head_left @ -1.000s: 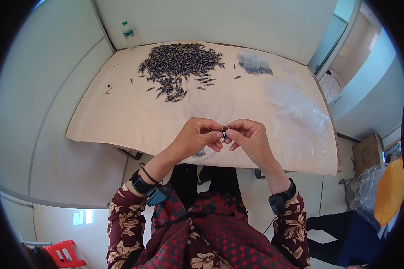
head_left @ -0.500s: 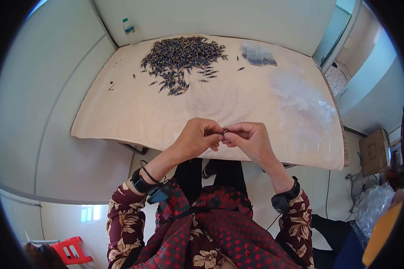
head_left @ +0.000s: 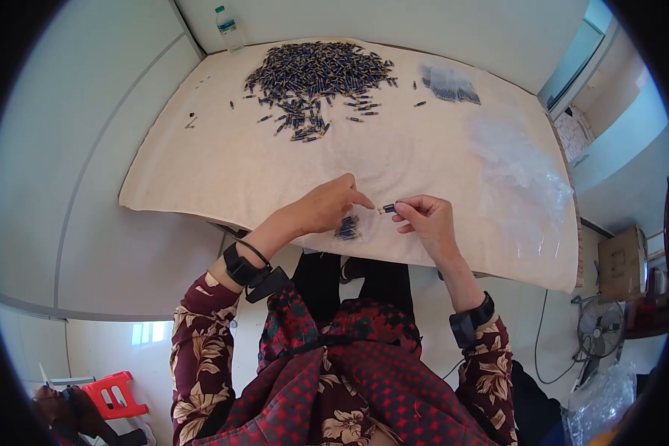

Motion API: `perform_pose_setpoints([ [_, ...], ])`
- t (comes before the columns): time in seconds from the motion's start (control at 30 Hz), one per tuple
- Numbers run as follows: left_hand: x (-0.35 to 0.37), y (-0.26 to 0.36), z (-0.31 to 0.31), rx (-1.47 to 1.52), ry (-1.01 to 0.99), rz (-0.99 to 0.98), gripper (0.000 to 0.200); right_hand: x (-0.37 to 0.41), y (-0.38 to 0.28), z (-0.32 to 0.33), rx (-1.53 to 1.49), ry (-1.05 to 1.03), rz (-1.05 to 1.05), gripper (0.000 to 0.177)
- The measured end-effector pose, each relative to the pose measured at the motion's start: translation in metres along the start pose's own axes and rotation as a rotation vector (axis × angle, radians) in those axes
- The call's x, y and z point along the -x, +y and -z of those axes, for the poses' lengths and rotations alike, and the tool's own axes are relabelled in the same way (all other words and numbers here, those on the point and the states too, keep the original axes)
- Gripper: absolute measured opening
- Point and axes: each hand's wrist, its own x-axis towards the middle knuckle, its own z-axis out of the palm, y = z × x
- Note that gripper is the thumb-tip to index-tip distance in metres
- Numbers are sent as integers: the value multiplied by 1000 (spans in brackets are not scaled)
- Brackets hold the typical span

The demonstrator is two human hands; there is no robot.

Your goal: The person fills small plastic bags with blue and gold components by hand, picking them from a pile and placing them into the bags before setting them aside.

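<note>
A person sits at a table [head_left: 201, 178] covered in pale cloth, seen from above. The right hand [head_left: 427, 219] pinches a small dark blue piece [head_left: 388, 209] between thumb and fingertips, its free end pointing left. The left hand [head_left: 327, 204] is apart from it, fingers stretched out and holding nothing, the fingertip just short of the piece. A small heap [head_left: 348, 227] of the same pieces lies on the cloth under the left fingers, near the table's front edge. Both hands wear dark wristbands. Far across the table sits a big pile [head_left: 316, 70] of such pieces, with a bottle [head_left: 229, 18] behind it. Clear bags [head_left: 520, 175] lie to the right.
</note>
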Motion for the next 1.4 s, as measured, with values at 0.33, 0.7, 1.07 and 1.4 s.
perform_pose_setpoints([
  [0.33,-9,2,7,199,-91,-57,9,-1,15,-8,-18,-1,-59,15],
  [0.7,-13,15,4,159,-62,-31,6,-9,13,-21,32,-84,-113,14],
  [1.07,-1,11,-11,178,149,-85,10,-7,25,-28,31,-53,-47,8],
  [1.4,57,22,-51,101,493,215,19,-4,24,-35,58,-47,-7,10],
])
